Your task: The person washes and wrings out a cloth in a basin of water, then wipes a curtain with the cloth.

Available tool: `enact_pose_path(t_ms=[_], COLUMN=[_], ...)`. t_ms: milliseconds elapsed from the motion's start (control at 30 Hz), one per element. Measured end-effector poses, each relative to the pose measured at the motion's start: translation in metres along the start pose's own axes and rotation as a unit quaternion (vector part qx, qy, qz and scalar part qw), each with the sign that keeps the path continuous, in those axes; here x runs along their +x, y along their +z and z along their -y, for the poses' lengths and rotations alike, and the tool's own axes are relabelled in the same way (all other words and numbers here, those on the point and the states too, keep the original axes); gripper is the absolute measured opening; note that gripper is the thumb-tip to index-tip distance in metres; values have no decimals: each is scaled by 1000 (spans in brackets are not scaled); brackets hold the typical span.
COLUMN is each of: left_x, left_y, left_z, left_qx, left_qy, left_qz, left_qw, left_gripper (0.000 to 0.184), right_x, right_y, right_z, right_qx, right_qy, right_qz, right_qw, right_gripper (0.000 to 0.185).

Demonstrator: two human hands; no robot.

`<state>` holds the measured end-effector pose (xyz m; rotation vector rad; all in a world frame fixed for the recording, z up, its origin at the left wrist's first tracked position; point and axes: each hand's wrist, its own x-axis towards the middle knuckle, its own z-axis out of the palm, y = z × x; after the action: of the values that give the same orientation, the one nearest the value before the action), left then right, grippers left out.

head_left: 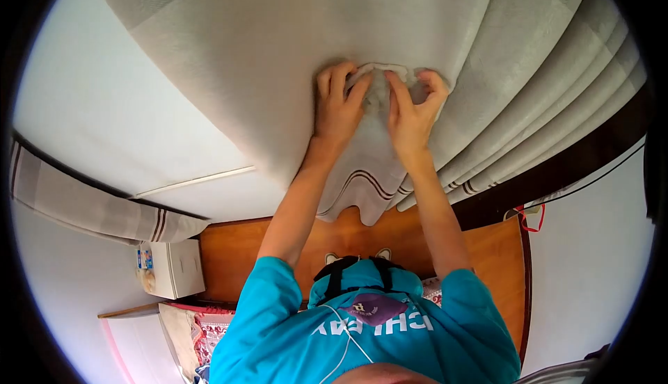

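A long light-grey curtain hangs in front of me. My left hand is closed on a gathered fold of it, thumb and fingers pinching the cloth. Close beside it on the right, my right hand also pinches the cloth, its fingers bent. Between the two hands the fabric is bunched into a small crumpled patch with a raised edge along its top. Below my hands the curtain falls to a wavy hem with dark stripes.
More curtain folds hang at the right. A second striped curtain is at the left, above a white cabinet with small items on it. Wooden floor lies below, with a patterned bedspread behind me.
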<state>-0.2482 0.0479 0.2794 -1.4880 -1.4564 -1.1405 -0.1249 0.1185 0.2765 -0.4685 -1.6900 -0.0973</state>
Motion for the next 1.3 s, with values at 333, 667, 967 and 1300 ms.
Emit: enact_pose_path(t_ms=[333, 667, 967, 1300], left_x=[-44, 12, -14, -48], left_y=[20, 23, 26, 54], left_z=[-6, 8, 22, 17], left_qx=[130, 177, 150, 110], left_qy=[33, 73, 182, 118], left_qz=[151, 103, 182, 92], left_qw=[979, 976, 955, 982], left_gripper=[36, 35, 32, 24], right_x=[-20, 12, -26, -58], right_y=[20, 34, 26, 28], right_z=[-22, -43, -55, -72], right_qx=[29, 50, 117, 102], right_qy=[7, -47, 43, 41], right_qz=[148, 70, 117, 132], right_qw=[989, 995, 985, 985], right_gripper=[38, 41, 30, 39])
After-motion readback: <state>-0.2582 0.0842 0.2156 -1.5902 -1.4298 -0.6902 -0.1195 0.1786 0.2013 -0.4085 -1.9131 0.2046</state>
